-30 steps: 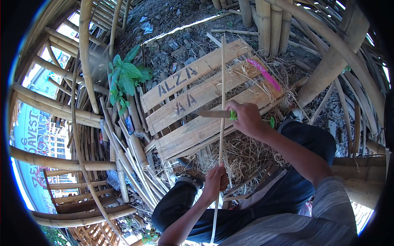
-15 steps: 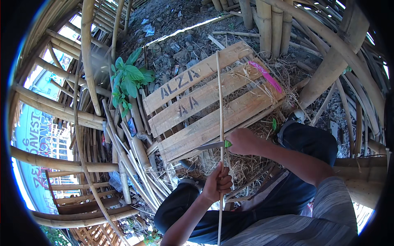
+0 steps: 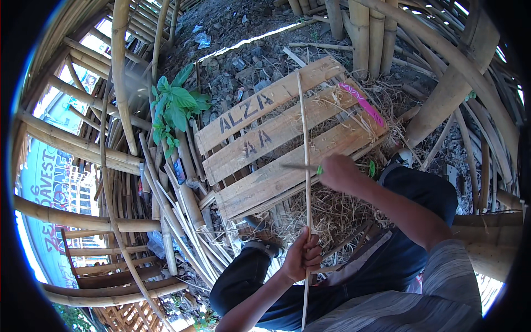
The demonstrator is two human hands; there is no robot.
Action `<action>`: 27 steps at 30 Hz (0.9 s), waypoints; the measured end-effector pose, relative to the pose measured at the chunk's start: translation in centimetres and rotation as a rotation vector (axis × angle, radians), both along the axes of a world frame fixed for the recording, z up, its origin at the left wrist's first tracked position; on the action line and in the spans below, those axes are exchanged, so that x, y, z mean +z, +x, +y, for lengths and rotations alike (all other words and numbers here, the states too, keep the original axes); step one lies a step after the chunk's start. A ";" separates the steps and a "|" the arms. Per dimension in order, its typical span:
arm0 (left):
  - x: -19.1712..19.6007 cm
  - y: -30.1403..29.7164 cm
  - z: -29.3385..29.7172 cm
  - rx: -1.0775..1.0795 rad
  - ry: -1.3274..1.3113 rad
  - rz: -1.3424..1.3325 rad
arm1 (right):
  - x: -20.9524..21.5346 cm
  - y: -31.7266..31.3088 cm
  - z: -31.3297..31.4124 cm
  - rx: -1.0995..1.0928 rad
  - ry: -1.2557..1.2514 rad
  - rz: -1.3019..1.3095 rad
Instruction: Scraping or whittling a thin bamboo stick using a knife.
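A long, thin bamboo strip runs from my lap up across the slatted wooden crate. My left hand is closed round its lower part, thumb uppermost. Higher up, my right hand grips a knife with a green handle, its fingers partly smeared by motion. The blade points left and crosses the strip; whether it touches the strip I cannot tell. Beneath lies the wooden crate, with dark lettering on its slats. A pink patterned, elongated thing rests on its right end.
Pale shavings are heaped between my knees and the crate. Cut bamboo strips lie bundled to the left, near a leafy green plant. Bamboo poles frame the left side, and a thick slanted pole stands at the right.
My right hand and the knife have moved up and to the right along the strip. The strip has shifted slightly right, with my left hand still round it and a little to the right.
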State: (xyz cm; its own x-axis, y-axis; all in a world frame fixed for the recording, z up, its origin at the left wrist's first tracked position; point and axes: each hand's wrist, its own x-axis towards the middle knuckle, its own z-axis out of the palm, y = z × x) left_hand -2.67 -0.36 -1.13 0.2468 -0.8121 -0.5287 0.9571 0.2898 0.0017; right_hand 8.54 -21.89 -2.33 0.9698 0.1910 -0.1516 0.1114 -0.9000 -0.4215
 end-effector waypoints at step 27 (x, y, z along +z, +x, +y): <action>1.4 0.4 -0.5 -0.056 0.298 -0.145 | 0.1 -0.5 0.5 -0.021 0.053 0.061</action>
State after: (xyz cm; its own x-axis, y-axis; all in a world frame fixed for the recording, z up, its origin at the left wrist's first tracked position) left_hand -2.24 -0.83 0.31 0.2962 -0.6415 -0.7076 0.9551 0.2026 0.2161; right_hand 8.07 -21.41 -2.19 0.9628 0.1805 -0.2009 0.0656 -0.8779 -0.4743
